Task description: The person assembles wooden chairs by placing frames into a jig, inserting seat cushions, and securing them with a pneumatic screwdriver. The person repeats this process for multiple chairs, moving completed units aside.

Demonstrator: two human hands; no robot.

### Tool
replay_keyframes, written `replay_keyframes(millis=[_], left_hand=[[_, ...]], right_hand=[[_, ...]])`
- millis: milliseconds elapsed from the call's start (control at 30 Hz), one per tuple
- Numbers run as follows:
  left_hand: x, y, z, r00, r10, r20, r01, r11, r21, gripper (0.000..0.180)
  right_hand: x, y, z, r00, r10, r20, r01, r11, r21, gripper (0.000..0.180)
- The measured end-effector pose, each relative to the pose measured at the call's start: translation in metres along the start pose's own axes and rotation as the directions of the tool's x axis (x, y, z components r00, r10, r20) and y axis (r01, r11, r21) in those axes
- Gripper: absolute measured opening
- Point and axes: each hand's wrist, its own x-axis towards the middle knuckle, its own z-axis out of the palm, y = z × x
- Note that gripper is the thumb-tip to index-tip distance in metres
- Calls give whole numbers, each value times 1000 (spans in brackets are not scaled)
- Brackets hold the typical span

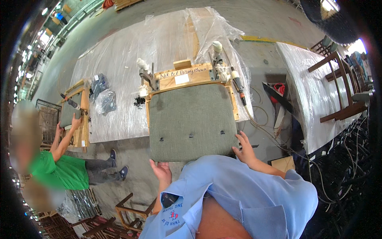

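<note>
A grey-green upholstered seat pad [187,115] lies in front of me, its far edge against a wooden jig [179,79]. Three small dark clips show in a row across the pad's near half. My left hand [162,171] is at the near left corner, fingers on the edge and partly hidden by the pad. At the right edge, close to the near corner, my right hand [246,151] holds the side with thumb and fingers. Two toggle clamps with white-wrapped handles, a left clamp [148,75] and a right clamp [218,65], stand on the jig, above the pad's far corners.
A power screwdriver [238,85] with a hose lies right of the jig. The table [123,51] is covered in plastic film; plastic bags [104,95] lie on it. At left a co-worker in green [63,169] handles another pad. A wooden chair frame [338,83] stands on the right table.
</note>
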Motion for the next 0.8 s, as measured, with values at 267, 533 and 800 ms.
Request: replay_keyframes(millis=[267,533,800], left_hand=[[97,2,87,818,459,-346,-285,846,450,58],[119,6,110,882,367,-296,-141,805,576,55],[130,-2,101,832,498,-246,-231,712,663,45]], right_hand=[[76,-2,47,875,-214,-435,193,977,-91,34],[171,23,46,883,-170,-437,167,985,-46,26],[102,19,43,948,-248,-200,269,960,83,44]])
